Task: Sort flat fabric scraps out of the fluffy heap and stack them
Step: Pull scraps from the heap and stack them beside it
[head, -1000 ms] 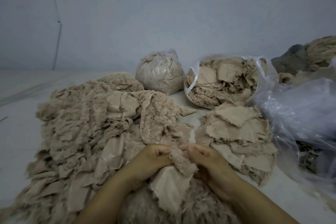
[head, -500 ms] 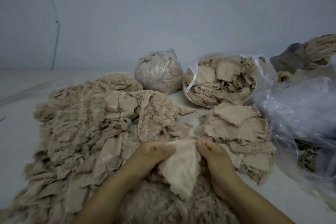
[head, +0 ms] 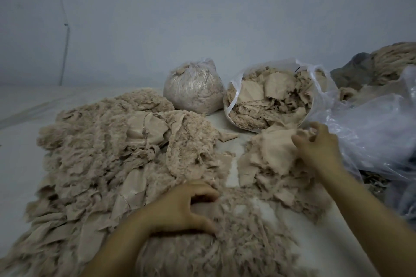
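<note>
The fluffy heap [head: 108, 155] of beige fleece and strips fills the left and near middle. My left hand [head: 184, 207] lies on its near part, with fingers and thumb curled round a fluffy clump [head: 225, 213]. To the right rises the stack of flat scraps [head: 265, 177]. A flat beige scrap [head: 274, 148] lies on top of the stack. My right hand [head: 319, 148] is over the stack's far right side and pinches that scrap's edge; motion blur hides the fingertips.
A tied clear bag of fluff [head: 193, 90] and an open bag of scraps [head: 270, 96] stand behind the stack. Loose clear plastic [head: 371, 132] lies right of my right hand, with more fabric piles [head: 391, 63] at the far right. One small scrap [head: 228, 136] lies between the heaps.
My right hand carried the flat scrap from the heap's near middle up and right onto the stack. My left hand let go of it and dropped onto the fluff.
</note>
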